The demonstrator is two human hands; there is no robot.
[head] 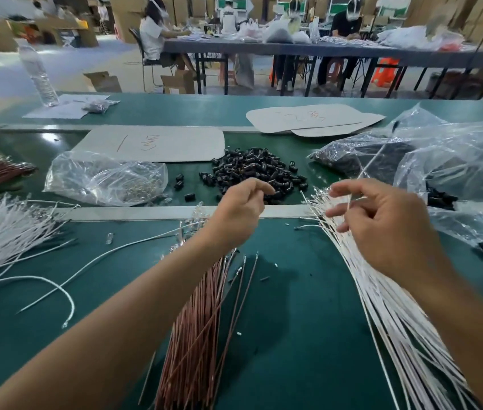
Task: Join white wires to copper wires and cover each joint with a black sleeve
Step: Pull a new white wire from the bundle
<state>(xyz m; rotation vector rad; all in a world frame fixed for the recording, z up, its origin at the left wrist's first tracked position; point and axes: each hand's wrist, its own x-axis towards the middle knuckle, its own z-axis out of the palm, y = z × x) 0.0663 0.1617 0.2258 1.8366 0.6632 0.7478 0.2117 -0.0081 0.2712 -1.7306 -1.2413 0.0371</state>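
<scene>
Looking down across a green worktable, we find our materials fanned within reach, likely so each hand can pick without crossing the other.

On the right, large clear plastic bags slump on the table. Dark contents show through them, and a few black pieces lie at the nearest bag's edge. On the left, a smaller clear bag holds small shiny metal pieces, too fine to identify.

The white wires lie in a long bundle under our right arm, tips pointing away from us. The copper wires lie in a bundle under our left forearm, angled the same way, probably so the ends are ready for joining. Another heap of white wire sits far left.

Between the bags, black sleeves lie in a loose pile on the table, probably for easy picking.

Our left hand reaches the pile's near edge, fingers curled with tips close together. We cannot tell whether they hold a sleeve. Our right hand hovers over the white tips, thumb and forefinger pinching a single white wire, the other fingers loosely bent.
</scene>
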